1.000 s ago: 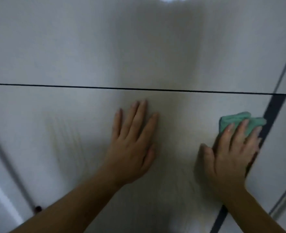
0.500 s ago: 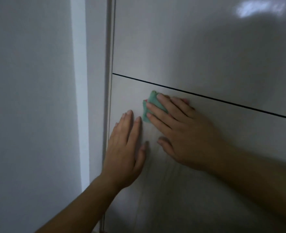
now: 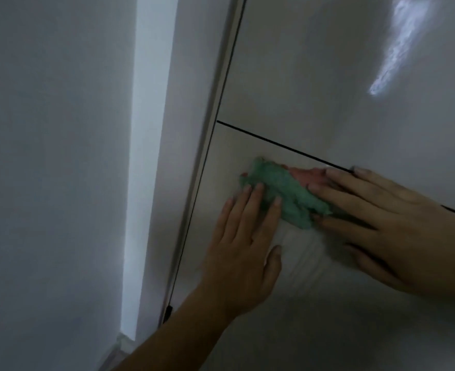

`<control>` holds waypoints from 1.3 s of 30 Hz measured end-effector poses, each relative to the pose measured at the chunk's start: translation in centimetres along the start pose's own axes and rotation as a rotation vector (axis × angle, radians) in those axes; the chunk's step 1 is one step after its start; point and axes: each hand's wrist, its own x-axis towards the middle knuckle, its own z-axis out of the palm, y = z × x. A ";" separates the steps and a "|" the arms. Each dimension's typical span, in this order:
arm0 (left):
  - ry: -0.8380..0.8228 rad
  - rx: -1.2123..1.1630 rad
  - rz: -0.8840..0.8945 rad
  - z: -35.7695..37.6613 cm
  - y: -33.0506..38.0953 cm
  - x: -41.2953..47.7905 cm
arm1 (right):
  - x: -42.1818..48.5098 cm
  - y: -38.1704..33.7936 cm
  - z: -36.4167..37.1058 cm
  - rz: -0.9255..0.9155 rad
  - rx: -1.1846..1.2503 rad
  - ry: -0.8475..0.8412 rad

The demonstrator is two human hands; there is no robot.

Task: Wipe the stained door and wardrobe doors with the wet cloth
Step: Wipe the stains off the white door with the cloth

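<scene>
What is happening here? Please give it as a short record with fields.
Surface: glossy pale wardrobe door, just below a dark seam
Tool: green cloth with a pink patch
Right hand: fingers straight, presses the cloth on the door
Left hand: flat on the door, fingertips at the cloth's edge
Beside: plain wall, left

Cloth more exposed, left fingers now touching

We see a grey wall filling the frame's left, a pale vertical strip along its right edge.
</scene>
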 end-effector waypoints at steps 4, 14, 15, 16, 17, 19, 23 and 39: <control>0.015 0.011 -0.013 1.2 0.7 2.0 | -2.4 -0.7 0.9 0.062 -0.037 0.029; -0.058 0.231 0.169 1.1 -0.1 3.7 | -4.8 -1.5 4.7 0.051 -0.110 0.199; -0.046 0.211 0.107 1.3 0.4 3.6 | -4.9 -1.4 4.9 0.040 -0.106 0.205; -0.023 0.186 0.022 1.5 1.1 3.5 | -5.0 -1.3 5.1 0.025 -0.107 0.208; 0.014 0.142 -0.087 1.9 1.7 3.3 | -5.2 -1.2 5.2 0.010 -0.110 0.210; 0.120 0.025 -0.365 2.3 3.3 3.3 | -5.4 -1.3 5.3 -0.006 -0.098 0.218; 0.176 -0.074 -0.661 2.5 6.4 4.0 | -6.0 -2.0 4.9 0.012 -0.050 0.208; 0.075 0.113 -0.216 2.4 1.3 2.0 | -5.9 -2.9 5.8 -0.025 -0.051 0.163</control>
